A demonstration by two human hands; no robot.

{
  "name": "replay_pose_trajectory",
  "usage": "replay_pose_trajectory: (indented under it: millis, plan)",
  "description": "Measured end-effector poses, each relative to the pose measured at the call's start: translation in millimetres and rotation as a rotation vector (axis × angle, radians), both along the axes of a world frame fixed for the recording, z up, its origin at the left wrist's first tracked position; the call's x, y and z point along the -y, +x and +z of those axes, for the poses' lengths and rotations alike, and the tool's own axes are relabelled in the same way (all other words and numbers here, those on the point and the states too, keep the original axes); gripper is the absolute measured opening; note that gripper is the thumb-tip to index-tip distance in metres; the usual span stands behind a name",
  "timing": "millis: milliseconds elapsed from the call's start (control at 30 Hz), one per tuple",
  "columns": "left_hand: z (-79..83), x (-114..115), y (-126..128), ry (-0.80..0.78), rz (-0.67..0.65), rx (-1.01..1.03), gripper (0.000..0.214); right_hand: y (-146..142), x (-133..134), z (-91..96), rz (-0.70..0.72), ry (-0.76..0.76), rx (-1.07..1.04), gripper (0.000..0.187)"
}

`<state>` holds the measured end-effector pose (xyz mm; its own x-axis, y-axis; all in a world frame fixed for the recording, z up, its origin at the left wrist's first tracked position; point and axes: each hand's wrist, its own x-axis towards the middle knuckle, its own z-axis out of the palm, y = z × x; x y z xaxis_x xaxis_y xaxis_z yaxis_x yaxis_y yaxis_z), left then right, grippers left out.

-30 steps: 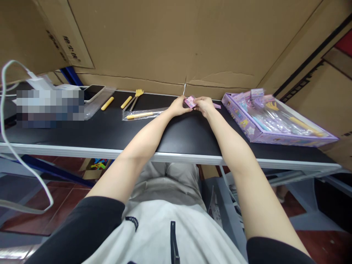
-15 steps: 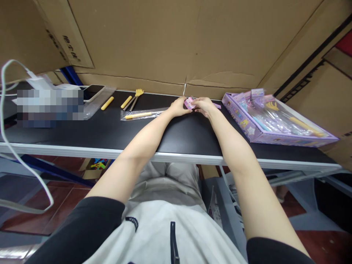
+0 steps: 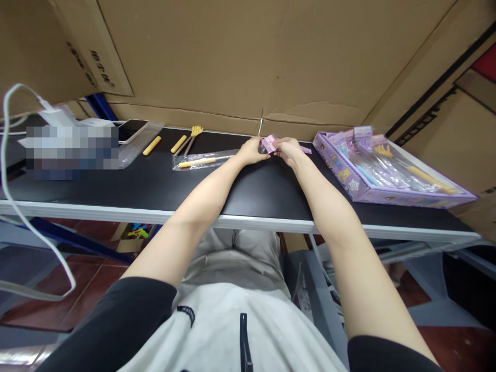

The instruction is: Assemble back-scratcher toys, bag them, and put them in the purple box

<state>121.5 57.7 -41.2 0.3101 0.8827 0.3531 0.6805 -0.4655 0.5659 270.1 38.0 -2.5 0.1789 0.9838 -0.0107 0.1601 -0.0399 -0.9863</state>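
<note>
My left hand (image 3: 251, 151) is closed around the far end of a clear plastic sleeve (image 3: 227, 154). A stick with a yellow handle (image 3: 197, 162) lies inside the sleeve, its other end hidden by my hand and forearm. Between my two hands is a small pink printed card (image 3: 268, 143), pinched by the fingers of my right hand (image 3: 288, 149) at its right side. Just behind my right hand, a purple strip (image 3: 306, 150) rests on the black table (image 3: 267, 191).
Left of the sleeve lie a yellow claw-headed back scratcher (image 3: 197, 130) and a loose yellow handle (image 3: 152, 145). A purple display box (image 3: 406, 197) with several bagged pieces stands at the right. Farther left are a phone (image 3: 134, 129) and a white cable (image 3: 4, 150). Cardboard (image 3: 232, 62) walls the back.
The pink card has shifted slightly to the right and away from me, and a dark part beside my left fingers shows more. The sleeve has slid slightly to the right.
</note>
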Motion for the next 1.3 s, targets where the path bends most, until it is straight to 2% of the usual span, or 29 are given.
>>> replay_pose_trajectory:
  millis: [300,533,867,1300]
  plan:
    - [0.9,-0.2,-1.2,0.009,0.001,-0.005,0.049,4.0,3.9,2.7,0.105,-0.047,-0.009,0.029]
    - [3.6,1.6,-3.5,0.003,-0.032,-0.014,0.051,4.4,4.1,1.3,0.085,-0.042,0.138,0.029]
    - [2.8,2.2,0.0,-0.004,-0.022,0.037,0.055,4.4,-2.2,-2.2,0.01,0.029,0.173,0.032]
    - [1.9,0.8,0.1,0.035,-0.037,0.003,0.054,2.7,6.1,1.0,0.089,-0.022,0.145,0.035]
